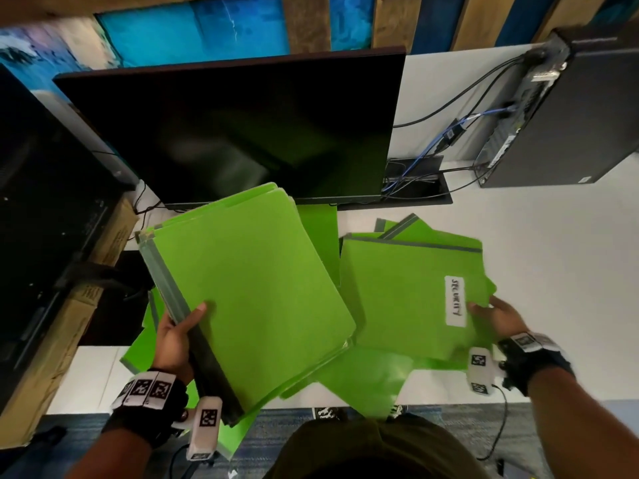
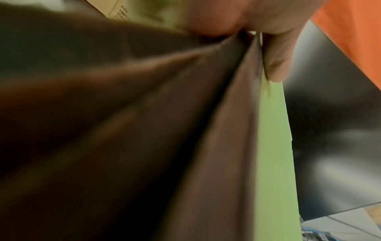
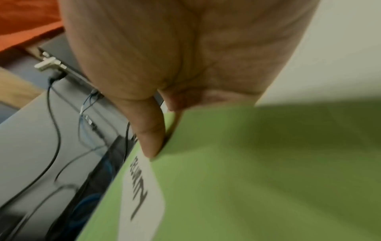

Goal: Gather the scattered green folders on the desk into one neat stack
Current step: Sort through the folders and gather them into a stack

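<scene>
A thick stack of green folders with grey spines hangs tilted above the desk, and my left hand grips it by the spine edge, thumb on top. The left wrist view shows that thumb pressed on the green cover. To the right, my right hand pinches the edge of a green folder bearing a white "SECURITY" label. In the right wrist view the thumb lies on this folder beside the label. More green folders lie scattered underneath on the white desk.
A dark monitor stands just behind the folders. At the back right are a computer tower and cables running into a desk slot. Cardboard boxes and dark equipment fill the left side.
</scene>
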Tool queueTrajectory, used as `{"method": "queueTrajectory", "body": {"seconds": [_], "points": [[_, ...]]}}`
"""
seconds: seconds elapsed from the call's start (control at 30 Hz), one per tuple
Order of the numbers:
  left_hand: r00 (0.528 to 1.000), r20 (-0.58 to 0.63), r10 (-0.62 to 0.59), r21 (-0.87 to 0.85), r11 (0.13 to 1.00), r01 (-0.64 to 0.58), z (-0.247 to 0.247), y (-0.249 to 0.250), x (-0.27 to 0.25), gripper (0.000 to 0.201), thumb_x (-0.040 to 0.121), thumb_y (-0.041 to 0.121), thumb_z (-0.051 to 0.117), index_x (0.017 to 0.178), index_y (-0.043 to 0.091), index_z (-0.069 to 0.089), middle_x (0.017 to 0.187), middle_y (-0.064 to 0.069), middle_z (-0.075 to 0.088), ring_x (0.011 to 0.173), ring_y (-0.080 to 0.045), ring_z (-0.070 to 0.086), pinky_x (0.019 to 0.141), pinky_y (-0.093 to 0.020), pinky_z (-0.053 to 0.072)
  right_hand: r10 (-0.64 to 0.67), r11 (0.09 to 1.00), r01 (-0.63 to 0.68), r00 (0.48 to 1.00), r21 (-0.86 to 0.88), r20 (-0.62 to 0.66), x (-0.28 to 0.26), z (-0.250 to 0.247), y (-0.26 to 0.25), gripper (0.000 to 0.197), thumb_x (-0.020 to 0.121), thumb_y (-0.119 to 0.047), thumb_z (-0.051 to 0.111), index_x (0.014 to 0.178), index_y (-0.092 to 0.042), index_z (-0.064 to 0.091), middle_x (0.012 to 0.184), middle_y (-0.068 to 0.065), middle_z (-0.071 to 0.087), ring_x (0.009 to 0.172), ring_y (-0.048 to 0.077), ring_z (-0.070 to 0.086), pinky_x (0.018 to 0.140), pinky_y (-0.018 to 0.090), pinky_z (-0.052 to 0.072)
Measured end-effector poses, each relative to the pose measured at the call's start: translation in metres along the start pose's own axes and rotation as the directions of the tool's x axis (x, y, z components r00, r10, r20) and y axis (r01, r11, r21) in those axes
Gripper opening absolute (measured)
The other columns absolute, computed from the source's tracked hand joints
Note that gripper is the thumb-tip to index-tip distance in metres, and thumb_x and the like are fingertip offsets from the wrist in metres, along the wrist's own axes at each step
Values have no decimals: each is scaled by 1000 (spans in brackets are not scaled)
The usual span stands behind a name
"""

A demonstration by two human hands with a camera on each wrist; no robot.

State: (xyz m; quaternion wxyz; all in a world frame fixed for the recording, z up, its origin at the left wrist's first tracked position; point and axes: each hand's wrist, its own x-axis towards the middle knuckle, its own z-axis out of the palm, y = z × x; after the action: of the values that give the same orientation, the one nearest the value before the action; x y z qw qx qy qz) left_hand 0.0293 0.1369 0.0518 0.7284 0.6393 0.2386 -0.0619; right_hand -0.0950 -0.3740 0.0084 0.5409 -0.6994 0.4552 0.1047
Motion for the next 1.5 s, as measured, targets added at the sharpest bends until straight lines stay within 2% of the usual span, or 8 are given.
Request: {"method": "queueTrajectory", "body": {"seconds": [0.17,0.27,0.37,0.7,1.1,1.17,1.33,1.5], "points": [[999,-1,36,-27,999,-36,7,11,0,16,83,8,64,89,22,61,77,4,69,63,-13,63,58,-24,51,-62,980,68,997,-186,34,-1,56,-7,46,80,-7,69,124,-4,57,127,18,61,114,35,57,97,41,43],[999,-16,38,-47,998,-39,14,7,-1,15,83,8,65,88,21,59,74,2,66,56,-12,62,48,-17,48,-58,979,59,998,-198,11,-10,76,-17,52,74,-9,72,123,0,55,125,18,61,115,36,55,91,32,41],[1000,-10,10,-48,999,-11,16,-2,-1,17,80,9,68,88,22,60,73,3,65,60,-15,60,52,-20,49,-82,956,78,997,-283,-4,-14,91,-18,73,53,-34,72,119,-7,58,122,16,63,112,34,58,96,43,47],[997,76,-11,-5,1000,11,32,-16,-9,21,82,5,64,91,24,58,68,12,69,64,-10,64,60,-25,50,43,858,-82,995,-507,-89,-30,106,-15,77,69,-36,76,129,-6,40,132,15,50,125,36,43,101,43,41],[991,115,-65,6,998,64,33,-17,0,25,80,7,68,98,21,60,91,-6,64,91,-28,60,83,-42,48,80,750,-197,975,-631,-209,-48,148,-9,105,60,-51,81,138,-3,29,139,15,39,128,33,38,106,42,35],[991,121,-64,17,998,63,34,-15,2,27,79,6,68,100,21,60,94,-6,65,93,-29,61,86,-44,47,80,723,-195,977,-663,-200,-46,145,-11,104,59,-56,80,136,-5,32,138,14,42,126,33,41,105,43,36],[989,136,-54,24,998,51,35,-14,3,27,80,6,69,99,23,61,96,-5,68,97,-29,62,91,-46,48,118,918,-121,993,-377,-30,-34,124,-16,85,64,-26,86,131,-4,37,131,14,53,118,34,53,88,36,48],[993,90,-81,28,997,78,28,-16,10,25,77,13,72,96,26,62,99,-3,67,101,-28,60,93,-46,46,-48,969,44,999,-245,-9,-30,98,-37,35,86,-29,66,110,-3,64,115,16,67,98,30,63,81,31,48]]}}
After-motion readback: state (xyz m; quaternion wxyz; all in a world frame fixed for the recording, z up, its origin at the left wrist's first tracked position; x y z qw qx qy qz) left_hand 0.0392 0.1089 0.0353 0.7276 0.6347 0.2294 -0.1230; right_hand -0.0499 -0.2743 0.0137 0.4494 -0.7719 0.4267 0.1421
